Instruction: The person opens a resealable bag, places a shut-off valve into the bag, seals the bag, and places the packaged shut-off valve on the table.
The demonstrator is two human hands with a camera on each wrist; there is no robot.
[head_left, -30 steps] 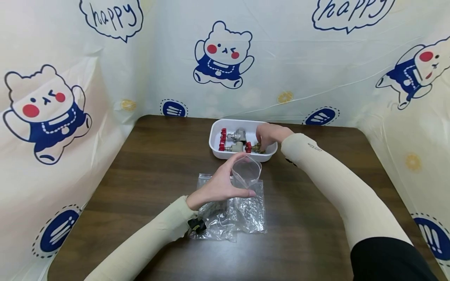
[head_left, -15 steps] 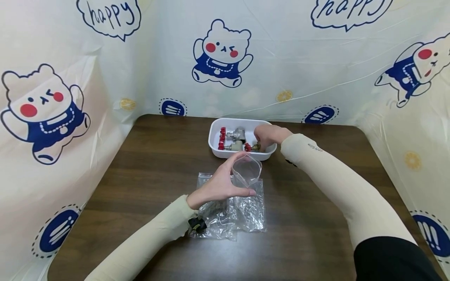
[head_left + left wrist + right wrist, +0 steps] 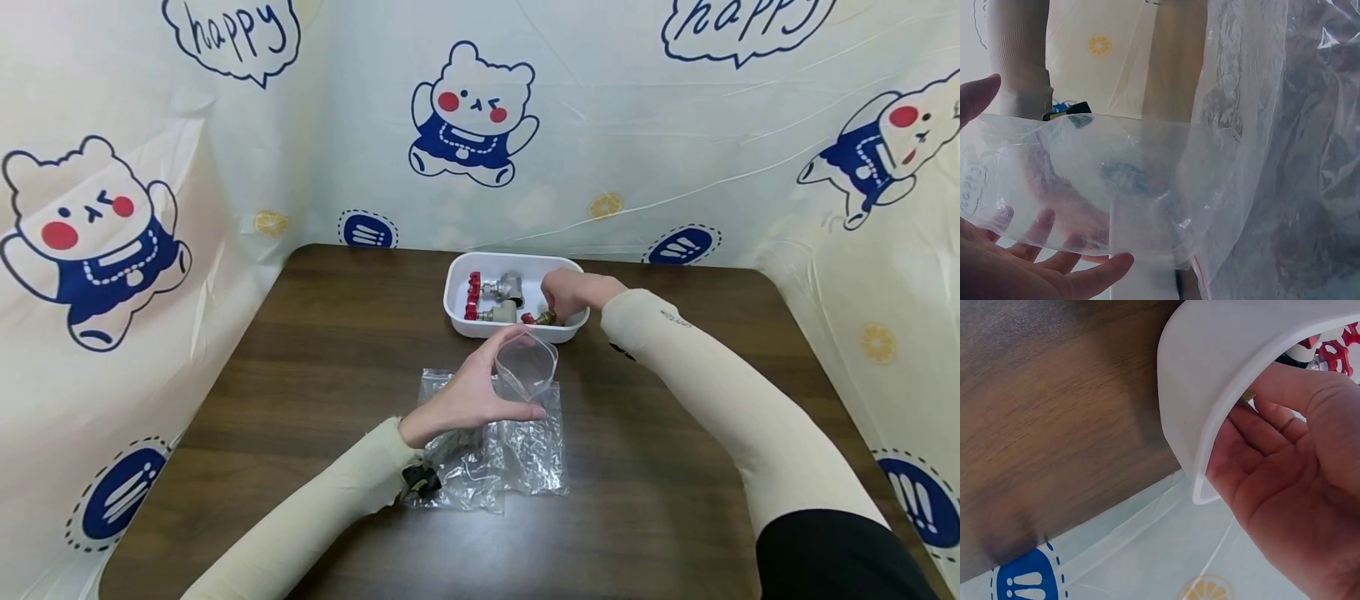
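Observation:
My left hand (image 3: 472,392) curves round the mouth of a clear plastic zip bag (image 3: 1147,181), with thumb and fingers spread apart and the mouth standing wide. Some of its fingertips show through the film in the left wrist view. Inside a white plastic tub (image 3: 459,325), my right hand (image 3: 573,290) grips a brass valve (image 3: 546,318) with a small red handwheel, at the right end. In the right wrist view the tub's wall and my fingers hide most of this valve.
A grey metal valve (image 3: 510,287) and a pale-bodied valve (image 3: 501,312), both with red handwheels, lie in the tub's left half. Crinkled clear bags (image 3: 525,458) lie on the brown wooden table (image 3: 315,358) under my left hand. A printed curtain (image 3: 600,125) surrounds the table.
The brass valve's red handwheel has turned or tilted a little under my right hand. My left hand and the bag keep the same pose.

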